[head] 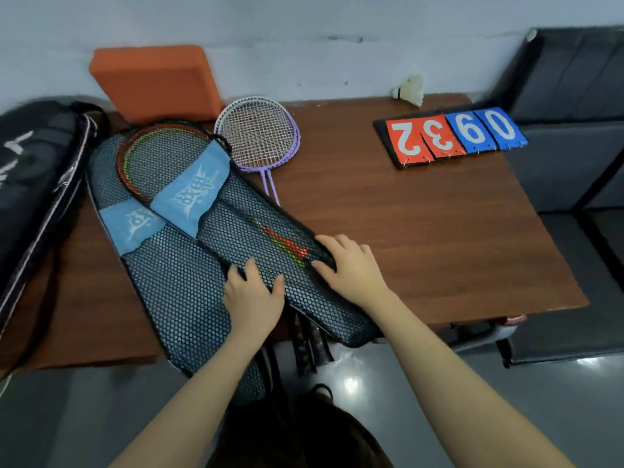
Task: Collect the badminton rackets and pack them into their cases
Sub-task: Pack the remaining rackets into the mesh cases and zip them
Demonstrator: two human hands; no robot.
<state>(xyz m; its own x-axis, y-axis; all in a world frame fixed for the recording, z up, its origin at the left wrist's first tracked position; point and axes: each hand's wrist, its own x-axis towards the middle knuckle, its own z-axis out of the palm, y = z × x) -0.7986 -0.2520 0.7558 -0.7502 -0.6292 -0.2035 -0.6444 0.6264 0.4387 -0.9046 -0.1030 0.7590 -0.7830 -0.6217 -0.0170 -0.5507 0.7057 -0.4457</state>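
A blue mesh racket case [175, 285] lies open in two halves across the left of the brown table [422, 231]. A red and green racket [158, 153] shows through the upper half's mesh, its handle [287, 246] between my hands. My left hand [251, 298] grips the case's inner edge. My right hand [351, 268] pinches the case's right edge by the handle. Two purple rackets [260, 133] lie stacked beside the case, their heads toward the wall.
A large black racket bag [37, 184] lies at the left. An orange foam block [152, 81] leans on the wall. A flip scoreboard [452, 136] and a white shuttlecock [410, 89] sit at the far right. Dark seats [574, 163] stand beyond the table's right edge.
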